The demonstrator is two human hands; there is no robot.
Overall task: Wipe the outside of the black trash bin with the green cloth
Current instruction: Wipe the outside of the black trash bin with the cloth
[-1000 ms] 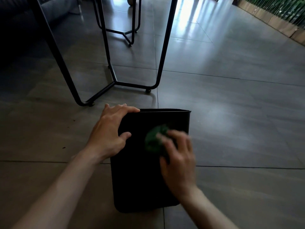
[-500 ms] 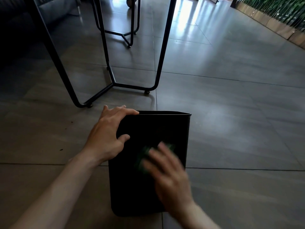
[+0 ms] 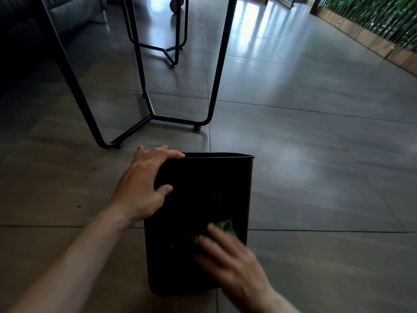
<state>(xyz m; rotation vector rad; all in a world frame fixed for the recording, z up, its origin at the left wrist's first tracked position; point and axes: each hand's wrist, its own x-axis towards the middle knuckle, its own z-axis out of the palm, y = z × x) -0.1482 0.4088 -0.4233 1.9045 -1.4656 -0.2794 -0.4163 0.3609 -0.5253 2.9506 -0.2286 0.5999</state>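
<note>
The black trash bin (image 3: 198, 199) is tipped on the tiled floor, its open rim pointing away from me and one broad side facing up. My left hand (image 3: 142, 188) grips the rim's left corner, fingers curled over the edge and thumb on the upper side. My right hand (image 3: 230, 263), blurred by motion, presses the green cloth (image 3: 225, 227) with outstretched fingers against the lower right part of that side. Only a crumpled bit of cloth shows past my fingertips.
A black metal table frame (image 3: 216, 86) stands just beyond the bin, its foot bar on the floor. A second frame (image 3: 171, 48) is farther back. A grey sofa (image 3: 74, 14) sits at far left, and a wooden planter with greenery (image 3: 383, 41) runs along the right.
My right hand has slid the green cloth down the bin's side, from near the rim toward the base and to the right. The left hand keeps its grip on the rim.
</note>
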